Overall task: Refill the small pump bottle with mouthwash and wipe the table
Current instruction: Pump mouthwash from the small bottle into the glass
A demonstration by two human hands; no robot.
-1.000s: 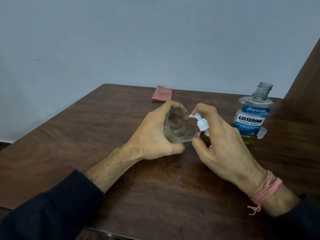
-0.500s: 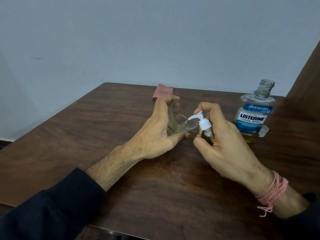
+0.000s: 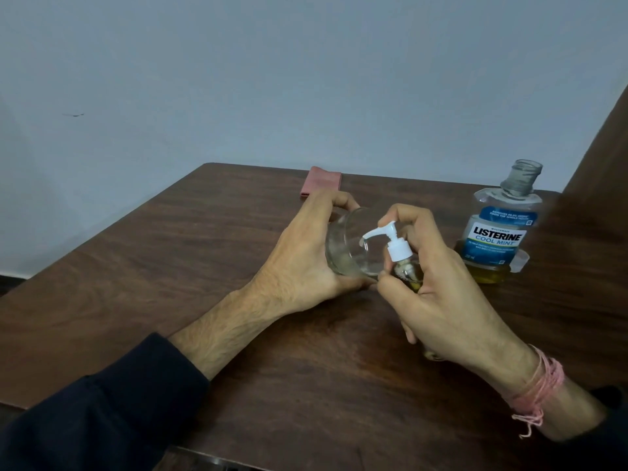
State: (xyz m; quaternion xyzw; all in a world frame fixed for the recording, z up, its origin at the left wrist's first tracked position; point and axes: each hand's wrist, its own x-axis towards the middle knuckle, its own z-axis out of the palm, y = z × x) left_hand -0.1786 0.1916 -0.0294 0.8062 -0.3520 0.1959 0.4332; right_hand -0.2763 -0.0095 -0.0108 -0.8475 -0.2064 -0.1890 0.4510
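Pump test over tilted glass

Left hand (image 3: 299, 263) gripping glass (image 3: 350, 246); right hand (image 3: 438, 283) wrapping pump bottle (image 3: 406, 271) just right of glass, forefinger on plunger. Risk: nozzle missing rim, mouthwash spraying onto bench (image 3: 170, 266).

The mouthwash bottle (image 3: 499, 229) at the right of the table (image 3: 170, 253) carries a blue and white label reading "LISTERINE" in dark capitals on a white band, with "COOL MINT" in blue just beneath. A curved blue strip above the brand name and the fine lines below "COOL MINT" hold white print too small and blurred to read.
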